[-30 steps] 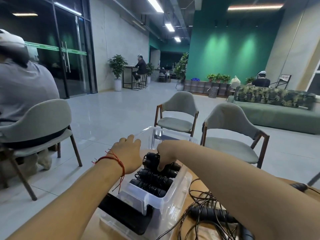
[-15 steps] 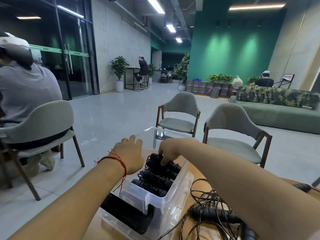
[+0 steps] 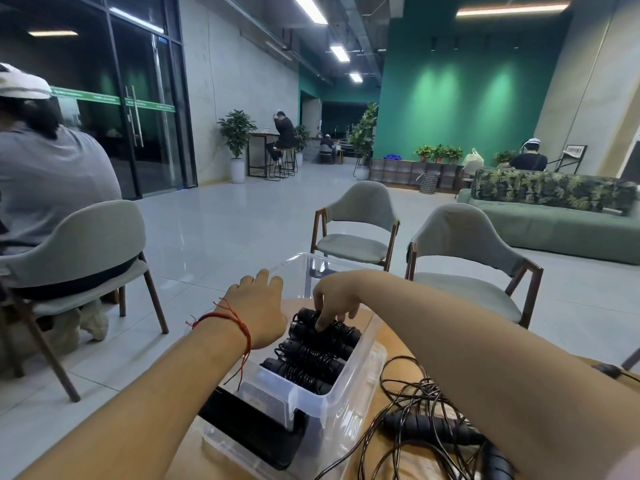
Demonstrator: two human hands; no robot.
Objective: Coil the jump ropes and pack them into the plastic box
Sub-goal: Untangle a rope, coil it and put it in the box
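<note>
A clear plastic box (image 3: 346,388) stands on the round wooden table (image 3: 393,344). Inside it lie several coiled black jump ropes (image 3: 308,362) in a row. My right hand (image 3: 337,296) reaches down into the far end, its fingertips pressing on the rearmost coil (image 3: 343,334). My left hand (image 3: 258,306), with a red string at the wrist, holds the left wall of the box; its thumb is hidden. A loose tangle of black jump ropes (image 3: 426,427) with thick handles lies on the table to the right of the box, under my right forearm.
A clear lid (image 3: 313,271) stands up behind the box. A black flat object (image 3: 256,434) lies under the box's near end. Two grey chairs (image 3: 360,216) (image 3: 460,237) stand beyond the table. A seated person (image 3: 52,174) is at the left.
My right hand gripped the rearmost coil a second ago; now its fingers have loosened and only the tips touch it. My left hand stays on the box wall.
</note>
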